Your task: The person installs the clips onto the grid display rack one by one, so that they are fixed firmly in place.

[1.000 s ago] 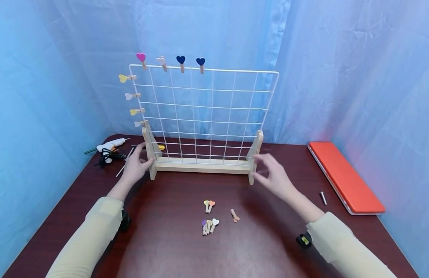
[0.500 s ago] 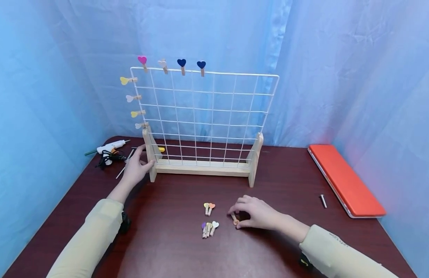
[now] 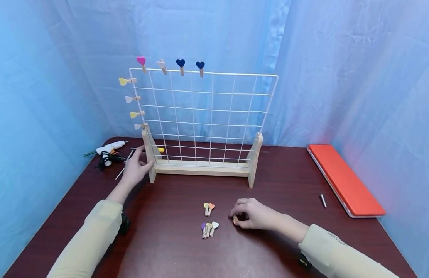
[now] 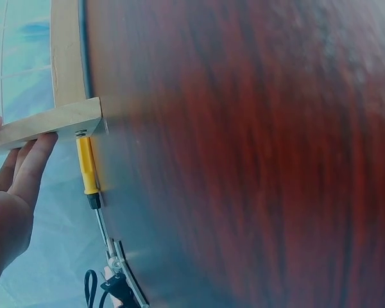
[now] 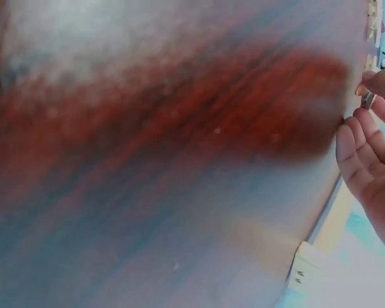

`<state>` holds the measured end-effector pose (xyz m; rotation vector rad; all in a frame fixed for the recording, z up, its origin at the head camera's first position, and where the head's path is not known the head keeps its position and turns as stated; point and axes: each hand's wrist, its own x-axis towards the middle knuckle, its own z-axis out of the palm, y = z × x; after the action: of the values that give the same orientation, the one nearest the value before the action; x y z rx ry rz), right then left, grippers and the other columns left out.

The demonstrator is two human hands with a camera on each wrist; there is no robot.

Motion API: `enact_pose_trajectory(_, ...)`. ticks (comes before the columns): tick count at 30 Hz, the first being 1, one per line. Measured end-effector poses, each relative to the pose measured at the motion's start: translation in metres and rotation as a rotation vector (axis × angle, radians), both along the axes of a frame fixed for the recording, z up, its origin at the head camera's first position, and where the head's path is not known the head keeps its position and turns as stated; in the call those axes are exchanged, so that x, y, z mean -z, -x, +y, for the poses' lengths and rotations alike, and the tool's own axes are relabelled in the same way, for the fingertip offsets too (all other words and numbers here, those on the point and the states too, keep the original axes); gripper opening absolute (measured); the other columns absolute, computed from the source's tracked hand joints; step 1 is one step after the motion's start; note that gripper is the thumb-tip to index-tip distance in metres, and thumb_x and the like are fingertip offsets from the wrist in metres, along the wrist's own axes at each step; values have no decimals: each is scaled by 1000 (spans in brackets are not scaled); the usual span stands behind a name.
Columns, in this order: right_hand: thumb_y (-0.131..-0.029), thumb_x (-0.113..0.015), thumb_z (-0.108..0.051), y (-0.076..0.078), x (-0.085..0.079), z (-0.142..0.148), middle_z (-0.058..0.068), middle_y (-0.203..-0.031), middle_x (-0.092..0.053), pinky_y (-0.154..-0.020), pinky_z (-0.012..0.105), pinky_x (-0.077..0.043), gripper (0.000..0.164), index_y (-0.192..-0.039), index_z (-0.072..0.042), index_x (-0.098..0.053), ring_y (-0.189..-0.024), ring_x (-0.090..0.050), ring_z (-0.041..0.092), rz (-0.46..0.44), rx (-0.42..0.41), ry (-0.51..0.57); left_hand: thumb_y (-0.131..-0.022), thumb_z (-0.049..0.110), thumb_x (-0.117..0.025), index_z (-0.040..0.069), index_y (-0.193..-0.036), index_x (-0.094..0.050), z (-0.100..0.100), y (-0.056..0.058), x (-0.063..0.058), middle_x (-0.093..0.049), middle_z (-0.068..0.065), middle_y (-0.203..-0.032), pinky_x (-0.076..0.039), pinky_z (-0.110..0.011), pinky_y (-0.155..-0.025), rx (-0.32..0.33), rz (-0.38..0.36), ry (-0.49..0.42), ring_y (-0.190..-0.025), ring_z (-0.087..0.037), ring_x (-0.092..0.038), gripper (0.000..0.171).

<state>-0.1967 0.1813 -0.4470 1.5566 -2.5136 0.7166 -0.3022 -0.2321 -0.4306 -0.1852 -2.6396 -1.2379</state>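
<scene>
At the foot of the grid's near-left corner, the left hand (image 3: pixel 134 168) holds the stand's (image 3: pixel 202 168) left post, thumb on one face and fingers nearly straight against the other. The right hand (image 3: pixel 257 214), lower and nearer the body, has thumb and fingertips closed in a pinch on an orange clip (image 3: pixel 235 220) just at the table (image 3: pixel 179 239).

The right wrist view shows the clip's orange end by the thumb and a greyish part towards the fingertips; the head view shows only a small piece, so its exact long axis cannot be told.

Just left of the right hand lie loose clips (image 3: pixel 209 230), most of their hearts pointing away from the body. The left wrist view shows a screwdriver (image 4: pixel 86 168) with its yellow handle, dark collar and shaft beyond the left fingers; from the head, the post hides part of it.

Above the left hand, side clips (image 3: pixel 132 114) lie sideways on the grid (image 3: pixel 211 116), hearts outward; along its top, four more stand hearts up. Left of that hand is a glue gun (image 3: pixel 110 147); well right of the right hand, a bolt (image 3: pixel 323 201) and a red case (image 3: pixel 346 179).
</scene>
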Motion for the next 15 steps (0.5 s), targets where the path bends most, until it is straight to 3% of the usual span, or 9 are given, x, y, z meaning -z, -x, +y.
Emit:
enact_pose_trajectory(6,-76,-67,-8,-2,-6,2,-7,-83,-62,-58,13,-46,13,-86,-16,-69,-71,-57,3,-111,35,68,-85,21,-59,17,-140,-25,1,1,0,-47,-20,-125,-52,-32,-55,5,-5,-3,-76,-29,-60,65)
enact_pose_trajectory(12,-76,-68,-8,-2,-22,4,-9,-81,-64,-64,21,-51,12,-86,-13,-69,-74,-60,3,-289,199,111,-85,21,-59,16,-140,-25,1,2,0,-47,-21,-124,-52,-32,-55,11,0,-13,-76,-29,-60,65)
enact_pose_trajectory(15,-73,-71,-11,1,-38,3,-9,-78,-62,-62,20,-51,11,-84,-13,-67,-71,-60,3,-298,269,149,-84,21,-60,17,-140,-25,0,2,0,-47,-20,-125,-52,-32,-55,3,-4,-15,-76,-29,-61,66)
